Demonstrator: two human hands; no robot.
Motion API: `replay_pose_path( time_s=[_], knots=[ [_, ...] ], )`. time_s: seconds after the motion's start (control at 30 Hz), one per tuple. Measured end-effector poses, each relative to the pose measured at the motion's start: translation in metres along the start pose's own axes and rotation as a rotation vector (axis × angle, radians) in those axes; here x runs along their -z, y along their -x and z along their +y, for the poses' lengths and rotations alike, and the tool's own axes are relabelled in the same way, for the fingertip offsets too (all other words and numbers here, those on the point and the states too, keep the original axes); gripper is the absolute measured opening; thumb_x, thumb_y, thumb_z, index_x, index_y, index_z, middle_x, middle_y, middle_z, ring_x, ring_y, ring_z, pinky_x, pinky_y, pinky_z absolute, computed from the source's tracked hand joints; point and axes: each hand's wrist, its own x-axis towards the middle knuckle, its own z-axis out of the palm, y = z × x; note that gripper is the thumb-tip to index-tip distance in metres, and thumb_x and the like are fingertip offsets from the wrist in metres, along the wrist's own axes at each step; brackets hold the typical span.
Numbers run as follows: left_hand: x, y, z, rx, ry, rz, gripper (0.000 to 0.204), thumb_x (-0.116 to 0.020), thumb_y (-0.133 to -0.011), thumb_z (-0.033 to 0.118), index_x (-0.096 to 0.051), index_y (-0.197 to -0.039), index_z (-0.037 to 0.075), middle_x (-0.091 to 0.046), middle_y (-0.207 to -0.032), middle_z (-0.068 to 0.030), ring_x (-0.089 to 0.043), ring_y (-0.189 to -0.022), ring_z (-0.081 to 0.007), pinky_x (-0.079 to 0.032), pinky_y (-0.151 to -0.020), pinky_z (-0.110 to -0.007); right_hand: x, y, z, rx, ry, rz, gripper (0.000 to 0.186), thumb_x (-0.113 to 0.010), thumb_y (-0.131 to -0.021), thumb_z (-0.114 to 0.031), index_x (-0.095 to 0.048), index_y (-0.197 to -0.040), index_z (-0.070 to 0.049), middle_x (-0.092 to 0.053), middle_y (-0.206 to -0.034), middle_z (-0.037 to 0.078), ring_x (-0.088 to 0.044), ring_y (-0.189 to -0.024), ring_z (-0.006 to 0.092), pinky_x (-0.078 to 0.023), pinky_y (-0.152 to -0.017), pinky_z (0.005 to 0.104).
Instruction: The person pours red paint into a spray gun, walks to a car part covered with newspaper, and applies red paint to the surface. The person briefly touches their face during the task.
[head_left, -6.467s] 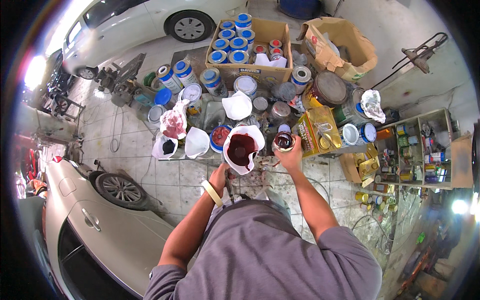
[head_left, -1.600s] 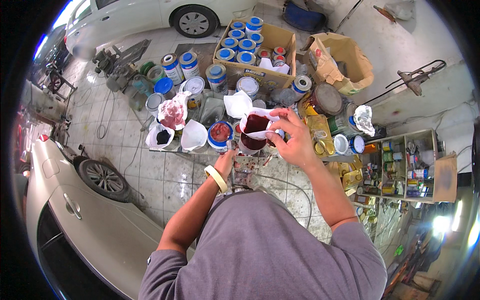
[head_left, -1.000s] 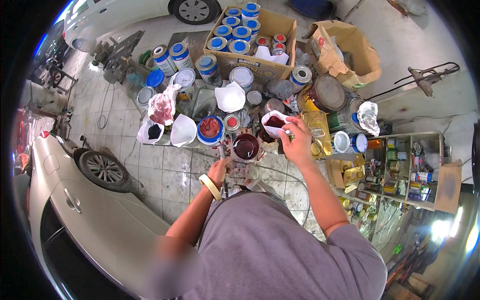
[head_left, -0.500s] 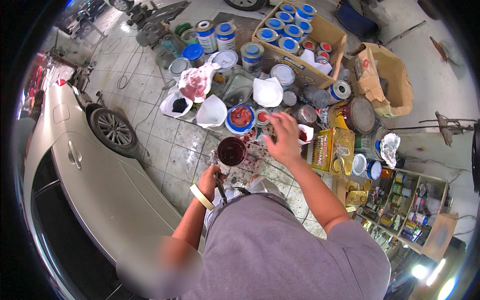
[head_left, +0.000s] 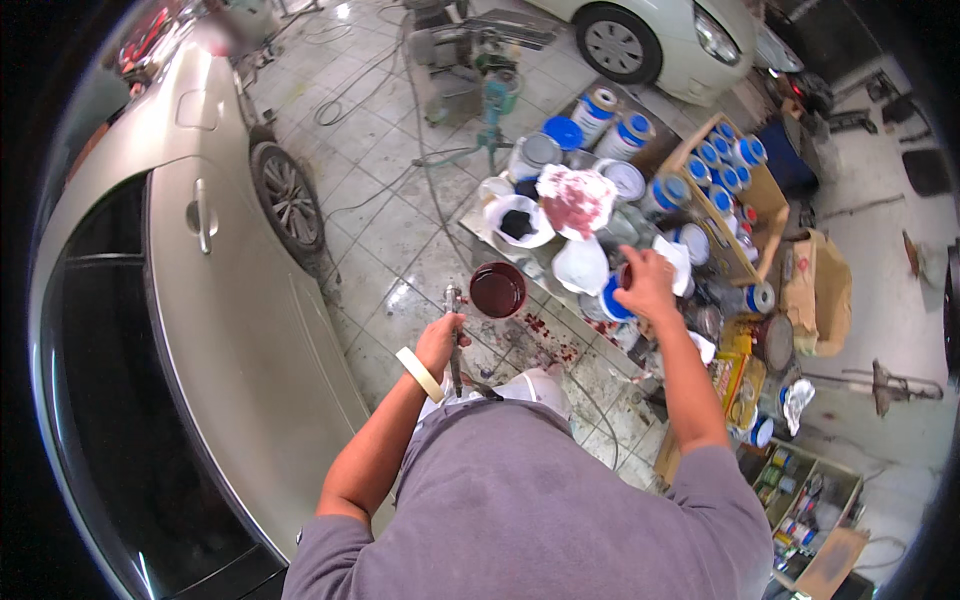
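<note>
My left hand (head_left: 440, 342) is wrapped round the handle of a spray gun (head_left: 455, 300). The gun's open round cup (head_left: 497, 290), with dark red liquid inside, stands in front of that hand. A cream ring like a masking tape roll (head_left: 418, 375) circles my left wrist. My right hand (head_left: 650, 285) reaches over a blue-rimmed can (head_left: 615, 300) on the low table, thumb and fingers spread and curved above its reddish top. Whether the fingertips touch the can is unclear. Beside it lie a white paper cone (head_left: 580, 265) and a red-stained white cloth (head_left: 577, 200).
A cardboard box (head_left: 765, 215) of blue-capped cans and a torn carton (head_left: 820, 295) stand to the right. At left a beige car (head_left: 210, 330) runs alongside me. A hose (head_left: 425, 120) crosses the tiled floor, and red drips (head_left: 540, 335) spot the tiles near the table.
The view has swung left, so the cans and table appear farther right. My right hand has moved from above the small red-topped tin to the blue-rimmed can. My left hand keeps the spray gun.
</note>
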Motion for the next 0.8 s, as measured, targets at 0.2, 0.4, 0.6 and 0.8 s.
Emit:
replay_pose_path(
  time_s=[0.2,0.4,0.6,0.8],
  knots=[
    [0.062,-0.034,0.056,-0.03,0.032,0.034,0.025,-0.06,-0.091,0.035,-0.055,-0.085,0.011,-0.056,-0.075,-0.002,-0.064,-0.075,-0.0183,-0.044,-0.069,-0.034,0.081,-0.039,-0.149,0.345,-0.803,0.301,0.055,-0.077,-0.066,-0.013,-0.065,-0.119,-0.008,-0.06,-0.124,0.016,-0.058,-0.116,0.0286,-0.045,-0.101,0.039],
    [0.104,-0.087,0.124,0.008,0.155,0.033,0.023,-0.057,-0.093,0.034,-0.057,-0.089,0.011,-0.058,-0.074,-0.0018,-0.065,-0.075,-0.0196,-0.048,-0.072,-0.035,0.024,-0.136,-0.293,0.505,-0.972,0.314,0.052,-0.087,-0.061,-0.014,-0.059,-0.104,-0.009,-0.061,-0.128,0.016,-0.056,-0.12,0.0363,-0.043,-0.102,0.046],
    [0.159,-0.145,0.23,-0.002,0.213,0.174,0.025,-0.059,-0.092,0.032,-0.064,-0.098,0.009,-0.063,-0.082,-0.0041,-0.066,-0.076,-0.0202,-0.05,-0.071,-0.036,-0.009,-0.268,-0.351,0.544,-1.156,0.188,0.043,-0.088,-0.061,-0.015,-0.058,-0.091,-0.008,-0.057,-0.134,0.016,-0.052,-0.127,0.0357,-0.043,-0.103,0.0456],
    [0.215,-0.207,0.34,-0.096,0.274,0.094,0.027,-0.048,-0.098,0.029,-0.062,-0.095,0.006,-0.064,-0.085,-0.0045,-0.057,-0.073,-0.0146,-0.049,-0.071,-0.033,-0.015,-0.397,-0.411,0.601,-1.241,0.208,0.038,-0.088,-0.065,-0.02,-0.056,-0.082,-0.01,-0.056,-0.141,0.013,-0.044,-0.137,0.0358,-0.035,-0.112,0.047]
  ],
)
